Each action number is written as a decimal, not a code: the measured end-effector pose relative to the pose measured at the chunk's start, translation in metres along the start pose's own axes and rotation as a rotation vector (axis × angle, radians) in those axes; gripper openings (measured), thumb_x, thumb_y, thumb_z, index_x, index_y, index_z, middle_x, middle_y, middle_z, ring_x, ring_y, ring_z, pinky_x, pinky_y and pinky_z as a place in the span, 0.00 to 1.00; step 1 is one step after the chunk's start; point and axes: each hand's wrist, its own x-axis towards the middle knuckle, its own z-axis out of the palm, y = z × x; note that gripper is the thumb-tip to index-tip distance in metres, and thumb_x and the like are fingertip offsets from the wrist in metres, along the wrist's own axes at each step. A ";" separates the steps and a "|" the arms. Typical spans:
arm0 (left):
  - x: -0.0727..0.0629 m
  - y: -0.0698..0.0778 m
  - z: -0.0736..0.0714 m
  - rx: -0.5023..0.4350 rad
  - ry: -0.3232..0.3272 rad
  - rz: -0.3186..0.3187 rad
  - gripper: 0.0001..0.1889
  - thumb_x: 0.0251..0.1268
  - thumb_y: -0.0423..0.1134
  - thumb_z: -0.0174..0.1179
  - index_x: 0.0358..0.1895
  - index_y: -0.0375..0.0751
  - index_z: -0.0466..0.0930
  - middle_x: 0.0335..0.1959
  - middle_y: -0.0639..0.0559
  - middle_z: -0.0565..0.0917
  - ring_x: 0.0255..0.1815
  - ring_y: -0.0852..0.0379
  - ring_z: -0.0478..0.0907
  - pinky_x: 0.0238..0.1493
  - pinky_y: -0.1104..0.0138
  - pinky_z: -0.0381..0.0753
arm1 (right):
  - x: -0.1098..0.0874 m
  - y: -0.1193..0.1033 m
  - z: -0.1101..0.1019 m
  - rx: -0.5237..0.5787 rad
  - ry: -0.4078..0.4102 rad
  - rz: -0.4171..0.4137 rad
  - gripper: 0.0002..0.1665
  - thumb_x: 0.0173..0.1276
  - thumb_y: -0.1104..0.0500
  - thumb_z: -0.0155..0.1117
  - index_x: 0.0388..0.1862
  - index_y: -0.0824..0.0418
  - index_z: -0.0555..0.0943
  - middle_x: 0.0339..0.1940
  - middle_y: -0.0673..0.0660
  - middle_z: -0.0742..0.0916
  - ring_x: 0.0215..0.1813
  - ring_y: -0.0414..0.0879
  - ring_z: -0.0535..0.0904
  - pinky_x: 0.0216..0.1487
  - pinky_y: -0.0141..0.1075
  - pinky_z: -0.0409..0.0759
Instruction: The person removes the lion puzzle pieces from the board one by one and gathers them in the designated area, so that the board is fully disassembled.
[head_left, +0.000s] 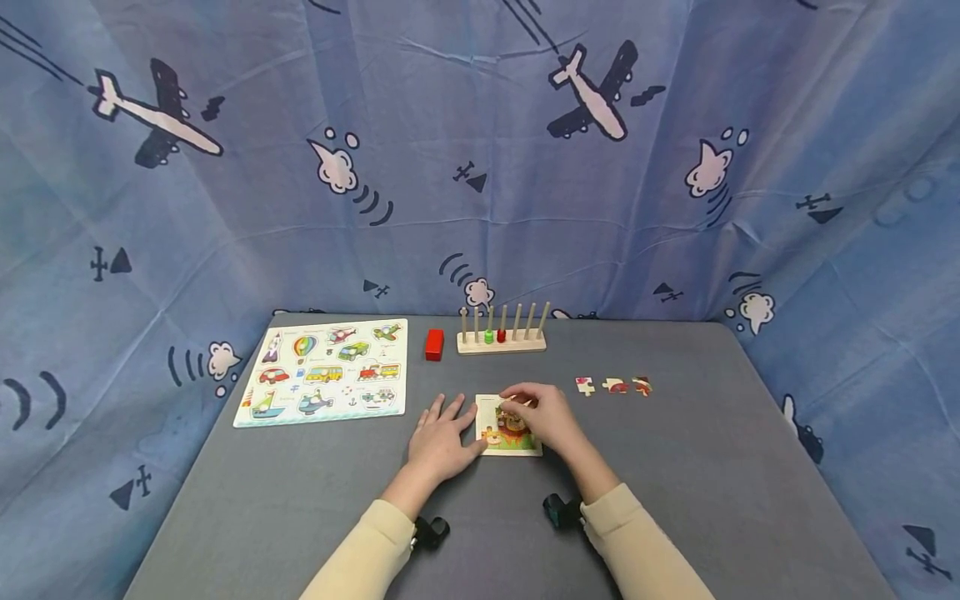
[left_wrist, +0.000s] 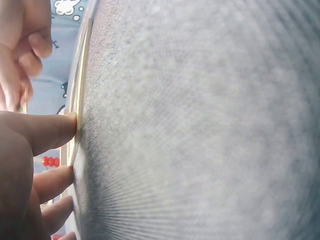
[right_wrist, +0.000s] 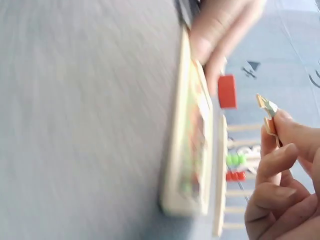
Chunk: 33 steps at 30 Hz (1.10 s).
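A small wooden jigsaw board (head_left: 487,406) lies on the grey table, part of its picture of an animal in place and its upper left bare. My left hand (head_left: 438,446) rests beside it with fingers spread, the thumb on the board's left edge. Between thumb and index finger, my right hand (head_left: 551,418) pinches a jigsaw piece (right_wrist: 270,120) above the board. The piece is tilted on edge in the right wrist view; the fingers mostly cover it in the head view.
Three loose jigsaw pieces (head_left: 616,386) lie in a row to the right. Behind the board stand a peg rack (head_left: 480,344) with green and red beads and a red block (head_left: 434,344). A vehicle picture board (head_left: 322,367) is at the left. A blue curtain (head_left: 450,167) hangs behind the table.
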 end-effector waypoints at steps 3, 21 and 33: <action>-0.001 -0.001 0.000 -0.011 0.000 0.004 0.36 0.66 0.64 0.60 0.75 0.55 0.70 0.80 0.51 0.63 0.83 0.41 0.49 0.79 0.45 0.54 | 0.000 0.006 -0.017 0.027 0.008 0.016 0.12 0.67 0.57 0.72 0.47 0.61 0.87 0.31 0.52 0.89 0.30 0.50 0.82 0.27 0.33 0.77; 0.002 -0.002 0.002 -0.007 -0.009 0.004 0.37 0.66 0.64 0.60 0.75 0.56 0.69 0.80 0.51 0.61 0.83 0.41 0.48 0.80 0.45 0.53 | -0.008 0.069 -0.090 -0.086 0.057 0.054 0.11 0.65 0.59 0.73 0.40 0.66 0.85 0.28 0.56 0.89 0.27 0.47 0.81 0.26 0.34 0.77; 0.000 -0.001 0.000 -0.015 -0.005 0.004 0.37 0.66 0.64 0.60 0.75 0.55 0.69 0.80 0.51 0.62 0.83 0.41 0.48 0.79 0.45 0.53 | -0.007 0.091 -0.100 -0.231 0.033 0.163 0.12 0.64 0.57 0.74 0.39 0.65 0.87 0.29 0.55 0.87 0.31 0.42 0.78 0.33 0.35 0.74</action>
